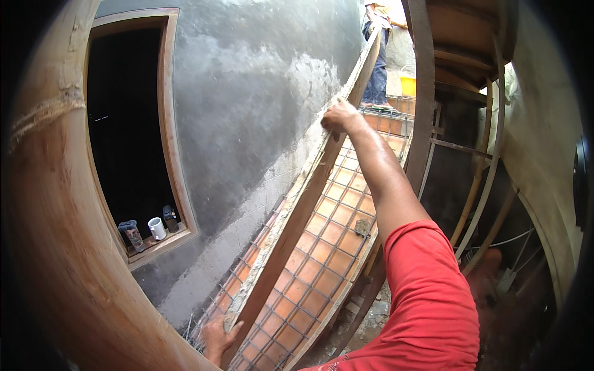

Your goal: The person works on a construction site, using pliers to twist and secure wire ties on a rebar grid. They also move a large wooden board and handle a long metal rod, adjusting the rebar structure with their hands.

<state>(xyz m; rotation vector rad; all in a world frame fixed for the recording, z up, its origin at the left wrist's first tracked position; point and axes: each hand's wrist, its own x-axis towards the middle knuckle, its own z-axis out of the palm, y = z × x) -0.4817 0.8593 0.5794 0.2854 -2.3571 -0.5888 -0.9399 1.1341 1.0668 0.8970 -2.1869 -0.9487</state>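
A long wooden plank point(297, 210), crusted with cement, lies along the foot of a grey plastered wall point(247, 105) on top of a steel mesh point(322, 260) over orange boards. My right hand point(339, 117), arm stretched out in a red sleeve, grips the plank's upper edge far up. Near the bottom of the view, my left hand point(218, 337) holds the plank's near end, fingers wrapped over its edge.
A dark window opening point(127, 136) with a wooden frame has several small containers point(151, 230) on its sill. A thick wooden post point(55, 247) curves at left. Another person point(377, 55) stands at the far end beside a yellow bucket point(408, 85). Scaffold poles point(479, 185) are at right.
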